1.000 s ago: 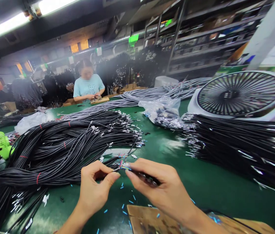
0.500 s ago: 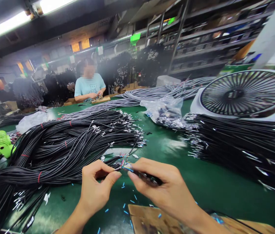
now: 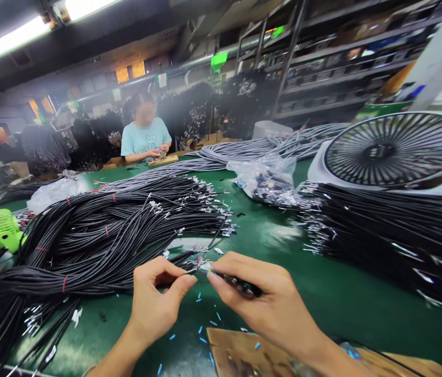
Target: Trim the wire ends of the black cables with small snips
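A thin black cable (image 3: 181, 258) ends in a small fan of coloured wires (image 3: 201, 263) just above the near middle of the green surface (image 3: 268, 241), and both hands meet at that end. The left hand (image 3: 158, 303) pinches the cable between thumb and forefinger just behind the coloured wires. The right hand (image 3: 268, 303) is closed around a small dark tool (image 3: 240, 286) whose tip touches the wire ends, so the 2 hands sit almost fingertip to fingertip. Under them the surface is scattered with tiny blue snippets (image 3: 201, 331), and a brown board (image 3: 252, 356) lies at the near edge, just below the right wrist. To the left, a big heap of black cables (image 3: 87, 235) with bare metal tips spreads across the surface, tied in places with red bands. Near the far left edge sits a small green fan (image 3: 4, 230). To the right lies another stack of black cables (image 3: 393, 230), with a large white fan (image 3: 397, 152) behind it. Between the 2 heaps, further back, a clear plastic bag (image 3: 263, 178) holds small dark parts, and grey cables (image 3: 236, 152) stretch beyond it. At the far side a person in a light blue shirt (image 3: 144, 139) works with both hands at a wooden board
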A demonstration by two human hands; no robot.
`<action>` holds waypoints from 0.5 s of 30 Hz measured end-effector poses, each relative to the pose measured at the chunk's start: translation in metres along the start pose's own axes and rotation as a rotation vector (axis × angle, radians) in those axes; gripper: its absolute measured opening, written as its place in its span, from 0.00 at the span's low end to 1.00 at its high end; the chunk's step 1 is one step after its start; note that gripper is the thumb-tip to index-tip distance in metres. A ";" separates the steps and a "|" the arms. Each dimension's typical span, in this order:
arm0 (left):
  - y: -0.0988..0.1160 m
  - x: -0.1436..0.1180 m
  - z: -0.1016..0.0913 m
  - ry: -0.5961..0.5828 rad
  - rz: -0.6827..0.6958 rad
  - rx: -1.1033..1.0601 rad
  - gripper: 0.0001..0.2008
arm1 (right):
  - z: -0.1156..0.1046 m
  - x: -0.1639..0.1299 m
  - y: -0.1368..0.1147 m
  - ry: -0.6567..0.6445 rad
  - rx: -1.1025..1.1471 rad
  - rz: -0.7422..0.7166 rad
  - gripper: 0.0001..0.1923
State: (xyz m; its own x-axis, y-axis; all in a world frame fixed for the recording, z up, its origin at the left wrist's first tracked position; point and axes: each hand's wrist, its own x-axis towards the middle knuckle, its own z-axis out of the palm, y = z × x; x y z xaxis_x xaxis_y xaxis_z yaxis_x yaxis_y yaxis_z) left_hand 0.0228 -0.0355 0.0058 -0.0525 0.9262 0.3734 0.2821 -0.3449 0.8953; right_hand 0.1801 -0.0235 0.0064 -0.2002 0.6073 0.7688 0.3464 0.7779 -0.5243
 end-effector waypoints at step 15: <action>-0.003 0.000 0.000 -0.032 0.013 0.017 0.07 | 0.001 -0.003 0.003 -0.008 -0.003 -0.039 0.08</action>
State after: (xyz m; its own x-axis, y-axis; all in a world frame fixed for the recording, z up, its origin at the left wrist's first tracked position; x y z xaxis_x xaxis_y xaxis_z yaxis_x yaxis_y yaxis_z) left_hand 0.0221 -0.0346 0.0032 -0.0181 0.9260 0.3770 0.2991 -0.3548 0.8858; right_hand 0.1805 -0.0224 0.0024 -0.2209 0.5777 0.7858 0.3406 0.8007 -0.4929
